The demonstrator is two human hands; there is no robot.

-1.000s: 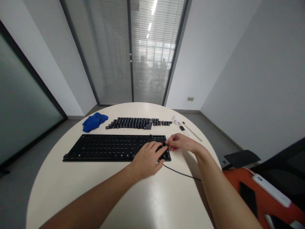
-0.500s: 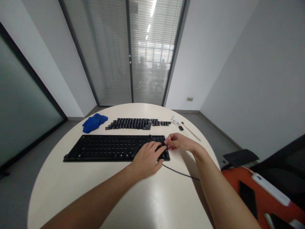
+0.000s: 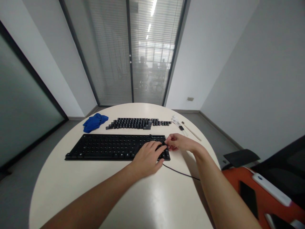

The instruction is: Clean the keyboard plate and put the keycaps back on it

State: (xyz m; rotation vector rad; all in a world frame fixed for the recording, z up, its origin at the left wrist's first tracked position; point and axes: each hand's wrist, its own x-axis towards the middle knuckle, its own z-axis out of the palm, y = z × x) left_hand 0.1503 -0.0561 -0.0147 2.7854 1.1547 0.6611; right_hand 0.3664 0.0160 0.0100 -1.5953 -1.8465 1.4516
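A black keyboard [image 3: 107,147] lies on the round table, many of its key positions bare. My left hand [image 3: 147,157] rests over its right end, fingers spread over the number pad and thumb apart near the front edge. At the keyboard's right edge, my right hand [image 3: 177,142] has thumb and forefinger pinched together over the keys. Whatever is between those fingertips is too small and hidden to make out. Behind the keyboard, loose black keycaps [image 3: 133,123] stand in rows. A black cable [image 3: 182,173] leaves the keyboard's front and passes under my right forearm.
A crumpled blue cloth [image 3: 95,122] lies at the back left of the table [image 3: 71,187]. A thin wooden-handled brush [image 3: 192,131] and a small black piece [image 3: 181,128] with white strands lie back right. An orange seat [image 3: 232,178] holds a white power strip [image 3: 271,189].
The keyboard's left end has shifted very slightly away from me. Both hands keep nearly the same place and pose.
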